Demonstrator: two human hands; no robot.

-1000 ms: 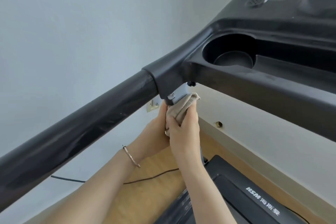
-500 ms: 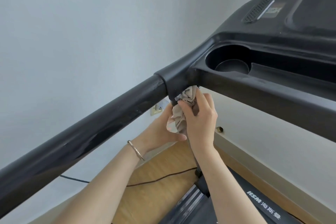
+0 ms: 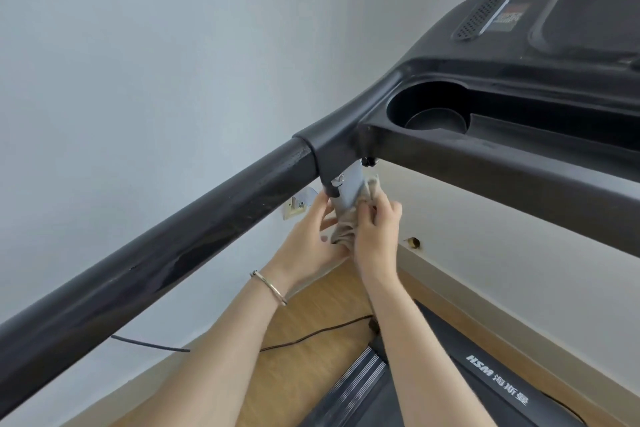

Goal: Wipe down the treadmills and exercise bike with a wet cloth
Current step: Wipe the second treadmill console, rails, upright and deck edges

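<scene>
A black treadmill fills the view, its handrail running from lower left up to the console. Below the joint, a grey upright post drops down. A beige cloth is wrapped round this post. My right hand grips the cloth against the post from the right. My left hand holds the cloth and post from the left, fingertips near the post's top. The lower post is hidden behind both hands.
A cup holder sits in the console tray. The treadmill deck lies below at the right. A dark cable crosses the wooden floor. A wall socket sits behind the handrail on the grey wall.
The cloth and both hands have slid down the post from just under the joint, baring the grey top of the post. The view has shifted slightly.
</scene>
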